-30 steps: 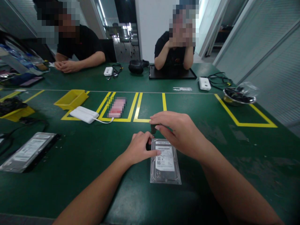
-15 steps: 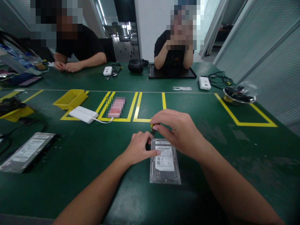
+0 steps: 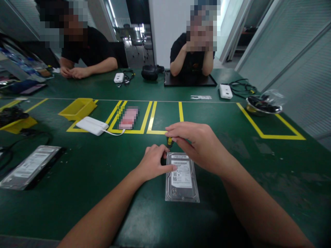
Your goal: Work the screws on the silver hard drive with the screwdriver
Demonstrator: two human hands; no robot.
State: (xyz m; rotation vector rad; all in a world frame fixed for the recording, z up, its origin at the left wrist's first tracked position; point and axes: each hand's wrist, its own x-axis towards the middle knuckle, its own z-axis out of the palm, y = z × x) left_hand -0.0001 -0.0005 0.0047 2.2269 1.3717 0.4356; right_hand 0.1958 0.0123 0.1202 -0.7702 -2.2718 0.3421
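Note:
A silver hard drive [image 3: 182,179] with a white label lies flat on the green table [image 3: 232,165] in front of me. My left hand [image 3: 154,163] rests curled on the drive's upper left corner, thumb pressed on its top face. My right hand [image 3: 198,144] hovers over the drive's far edge, fingers pinched round a small screwdriver [image 3: 169,141] with a yellow-and-black handle, held upright at that corner. The screwdriver's tip is hidden behind my left fingers.
A second hard drive [image 3: 28,167] lies at the left. A white box with a cable [image 3: 92,125], yellow trays [image 3: 77,108] and yellow floor-tape frames sit beyond. A bowl of cables [image 3: 263,105] stands at the right. Two people sit across the table.
My right hand has shifted slightly around the screwdriver handle, and more of its yellow shows now. The left hand and the drive have stayed put.

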